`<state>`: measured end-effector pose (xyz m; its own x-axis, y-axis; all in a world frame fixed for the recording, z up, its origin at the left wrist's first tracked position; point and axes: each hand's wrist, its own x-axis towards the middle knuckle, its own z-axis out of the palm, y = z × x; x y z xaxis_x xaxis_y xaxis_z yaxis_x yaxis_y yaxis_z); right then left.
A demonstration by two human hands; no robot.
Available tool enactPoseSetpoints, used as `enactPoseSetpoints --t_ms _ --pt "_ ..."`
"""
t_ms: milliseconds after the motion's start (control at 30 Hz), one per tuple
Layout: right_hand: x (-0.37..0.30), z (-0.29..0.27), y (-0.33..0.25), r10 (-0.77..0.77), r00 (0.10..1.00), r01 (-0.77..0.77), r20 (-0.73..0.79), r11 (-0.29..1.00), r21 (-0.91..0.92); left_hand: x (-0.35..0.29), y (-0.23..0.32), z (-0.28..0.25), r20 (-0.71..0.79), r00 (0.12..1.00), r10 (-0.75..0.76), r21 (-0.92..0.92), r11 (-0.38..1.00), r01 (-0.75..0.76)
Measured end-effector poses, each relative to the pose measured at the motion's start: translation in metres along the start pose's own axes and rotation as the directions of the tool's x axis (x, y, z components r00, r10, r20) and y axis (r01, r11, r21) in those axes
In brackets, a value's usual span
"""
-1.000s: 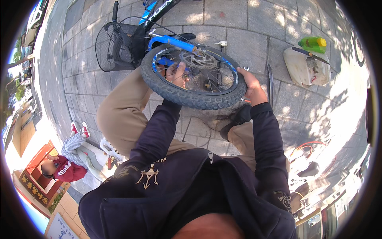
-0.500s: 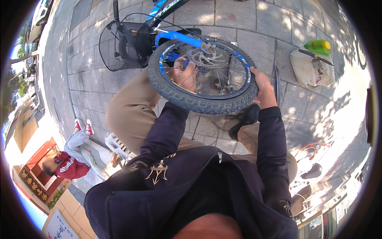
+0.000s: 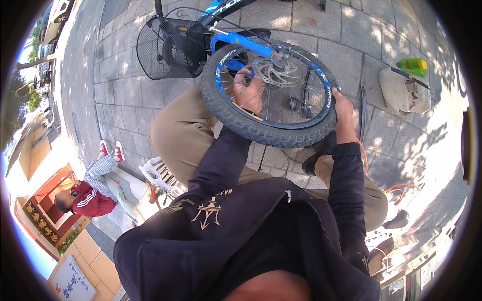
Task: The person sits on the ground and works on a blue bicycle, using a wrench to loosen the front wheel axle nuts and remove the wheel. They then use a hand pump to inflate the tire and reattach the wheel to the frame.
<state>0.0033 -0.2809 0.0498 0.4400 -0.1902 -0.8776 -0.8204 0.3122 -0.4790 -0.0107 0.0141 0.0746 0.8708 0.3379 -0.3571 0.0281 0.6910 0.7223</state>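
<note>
A bicycle front wheel (image 3: pixel 269 132) with a knobby black tyre lies tilted in front of me, fixed in a blue fork (image 3: pixel 253 46) with a disc rotor (image 3: pixel 277 71) at its hub. My left hand (image 3: pixel 249 95) reaches behind the tyre and shows through the spokes, close to the hub and the far fork leg. Its fingers are curled closed; what they grip, if anything, is hidden. At the wheel's right side my right hand (image 3: pixel 343 109) is closed on the tyre, thumb on top.
A black mesh basket (image 3: pixel 173 47) is attached to the bike at the far left. To the right, a cut-open white plastic container (image 3: pixel 396 90) stands by a green bottle (image 3: pixel 412 66). Orange hose (image 3: pixel 401 185) lies at lower right. A person in red (image 3: pixel 90 196) sits at left.
The whole view has shifted, so wheel, basket and hands appear further right. Both hands keep their places at the wheel; the left fingers have moved only slightly.
</note>
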Motion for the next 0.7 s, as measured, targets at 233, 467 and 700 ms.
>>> enactPoseSetpoints --t_ms 233,467,700 --pt "-0.010 0.014 -0.020 -0.043 0.999 0.044 0.016 0.995 -0.085 0.005 0.000 -0.013 0.030 0.997 0.071 0.041 0.997 -0.072" --pt "-0.027 0.013 -0.005 0.131 0.977 -0.141 0.170 0.989 0.048 0.006 -0.012 -0.027 -0.031 0.995 0.097 0.164 0.982 -0.090" --pt "-0.057 0.031 0.000 0.092 0.996 -0.092 -0.009 0.996 0.012 0.015 0.004 -0.020 -0.065 0.998 0.016 0.104 0.995 -0.010"
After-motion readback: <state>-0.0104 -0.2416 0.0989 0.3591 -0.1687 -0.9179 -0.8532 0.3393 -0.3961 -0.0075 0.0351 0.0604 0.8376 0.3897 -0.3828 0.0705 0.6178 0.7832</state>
